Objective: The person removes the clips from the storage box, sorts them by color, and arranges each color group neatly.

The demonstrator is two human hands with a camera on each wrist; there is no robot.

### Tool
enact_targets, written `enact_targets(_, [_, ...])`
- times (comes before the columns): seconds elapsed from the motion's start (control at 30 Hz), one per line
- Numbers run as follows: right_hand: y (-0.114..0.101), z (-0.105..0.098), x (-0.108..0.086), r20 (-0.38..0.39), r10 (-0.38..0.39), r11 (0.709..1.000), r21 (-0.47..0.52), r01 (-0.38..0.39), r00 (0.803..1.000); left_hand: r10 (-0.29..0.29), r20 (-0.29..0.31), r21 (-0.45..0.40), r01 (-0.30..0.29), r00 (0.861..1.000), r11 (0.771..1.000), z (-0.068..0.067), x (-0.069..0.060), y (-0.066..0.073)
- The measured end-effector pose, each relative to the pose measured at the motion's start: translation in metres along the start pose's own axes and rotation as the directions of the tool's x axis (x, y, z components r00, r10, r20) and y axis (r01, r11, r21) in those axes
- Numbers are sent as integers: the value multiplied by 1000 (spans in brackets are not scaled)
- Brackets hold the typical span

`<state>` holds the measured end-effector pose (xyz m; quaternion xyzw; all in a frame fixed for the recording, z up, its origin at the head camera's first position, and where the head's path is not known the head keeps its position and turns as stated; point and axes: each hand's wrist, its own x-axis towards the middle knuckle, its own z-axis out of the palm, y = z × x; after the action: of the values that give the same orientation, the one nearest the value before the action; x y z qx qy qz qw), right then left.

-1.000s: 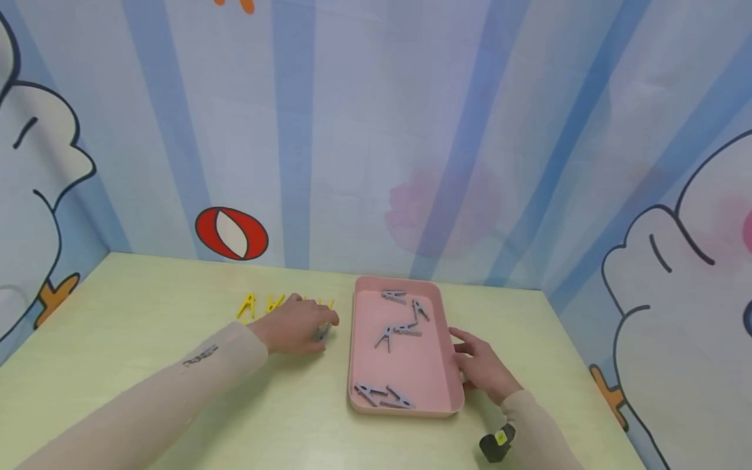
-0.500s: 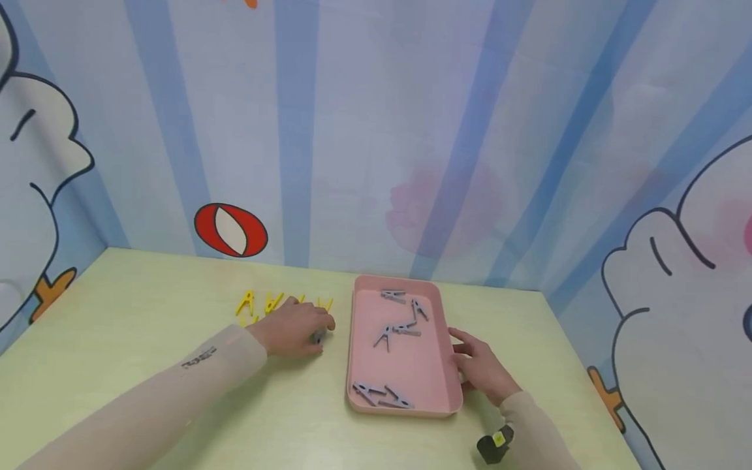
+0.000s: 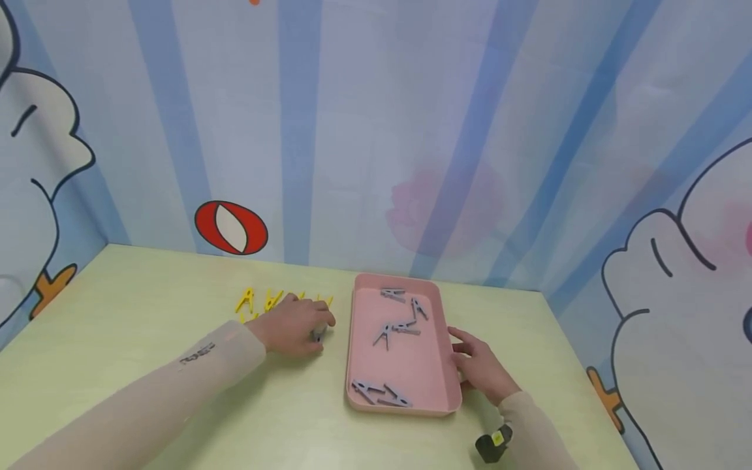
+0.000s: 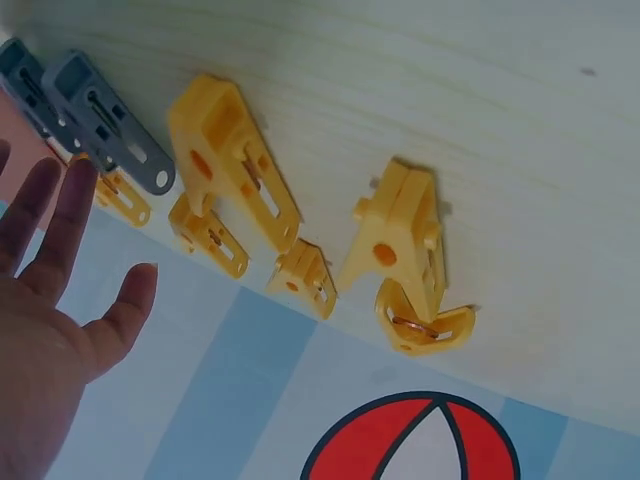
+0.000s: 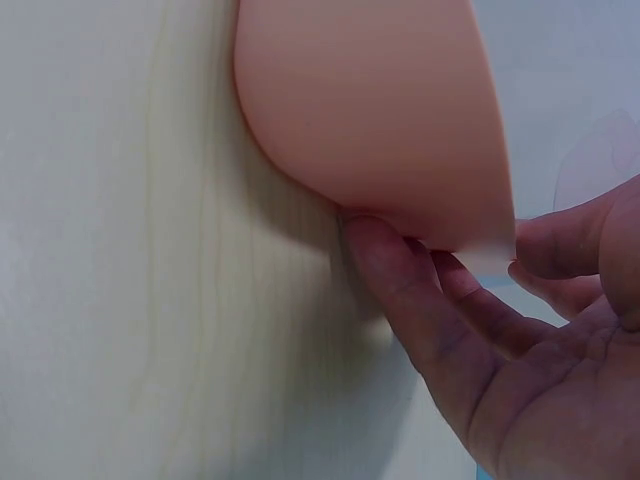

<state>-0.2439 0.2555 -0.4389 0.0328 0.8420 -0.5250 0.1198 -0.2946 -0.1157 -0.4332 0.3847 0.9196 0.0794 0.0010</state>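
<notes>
My left hand [image 3: 296,326] reaches down over the table left of the tray. Its thumb and forefinger sit around a grey clothespin [image 3: 318,334]; whether they pinch it is hidden. The left wrist view shows two grey clothespins [image 4: 112,125] close to that hand's fingers [image 4: 68,225], with several yellow clothespins [image 4: 235,165] beside them. My right hand [image 3: 483,367] holds the right side of a shallow pink tray [image 3: 405,375]. In the right wrist view one fingertip is at the tray's base and others are near its rim. Several grey clothespins [image 3: 384,334] lie in the tray.
Yellow clothespins [image 3: 245,301] lie behind and left of my left hand. A pale wood-patterned table [image 3: 282,418] bears everything. A printed curtain [image 3: 364,130] stands along its back edge. A black device [image 3: 492,445] is strapped at my right wrist.
My left hand has barely moved, its fingers slightly nearer together around the grey clothespin. The right hand and tray have stayed put; the head view has shifted slightly.
</notes>
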Motion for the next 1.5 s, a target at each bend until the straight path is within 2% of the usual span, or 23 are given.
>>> enact_targets(0.3, [1,-4,2,-8,3,1000,-11,-3,1000,-9,-42,-52,7,999,999,-15,14,4])
enact_targets(0.5, [1,-4,1,-11,11,1000,-5,-11,1000,29,-60,-48,-32,998,998,-23,27,16])
enact_targets(0.67, [-1,-3,1,-7,9,1000,-5,-9,1000,75,-62,-27,-76,995,997,-25,40,28])
enact_targets(0.8, [0,-3,0,1,-3,1000,7,3,1000,85,-51,-1,-86,995,996,-20,53,38])
enact_targets(0.97, [4,-2,-1,3,-12,1000,8,12,1000,90,-19,64,-89,996,994,-7,68,51])
enact_targets(1.17, [7,1,-1,-10,-3,1000,5,4,1000,76,21,126,-78,997,989,6,77,62])
enact_targets(1.27, [7,3,0,-12,-2,1000,5,2,1000,61,19,154,-63,998,986,11,80,64])
enact_targets(1.5, [2,0,-2,-7,-11,1000,2,11,1000,15,-5,108,-15,1000,994,18,88,69])
